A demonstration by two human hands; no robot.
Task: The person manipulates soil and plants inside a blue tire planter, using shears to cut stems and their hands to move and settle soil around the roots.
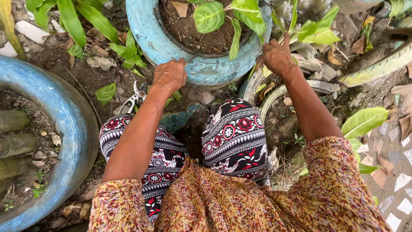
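Note:
I crouch over a blue-painted tyre planter [148,36] filled with soil and a plant with pale-veined green leaves [209,16]. My left hand [170,75] rests against the planter's near outer wall, fingers curled; I cannot see anything in it. My right hand [277,56] is at the planter's right side, its fingers closed among green leaves [315,32] there. A pair of pruning shears [135,96] lies on the ground just left of my left wrist.
A second, larger blue tyre planter [73,129] curves along the left. Dry leaves, stones and bare soil cover the ground. Unpainted tyre rims [274,92] lie at the right, with paving of broken tiles [397,180] at the far right.

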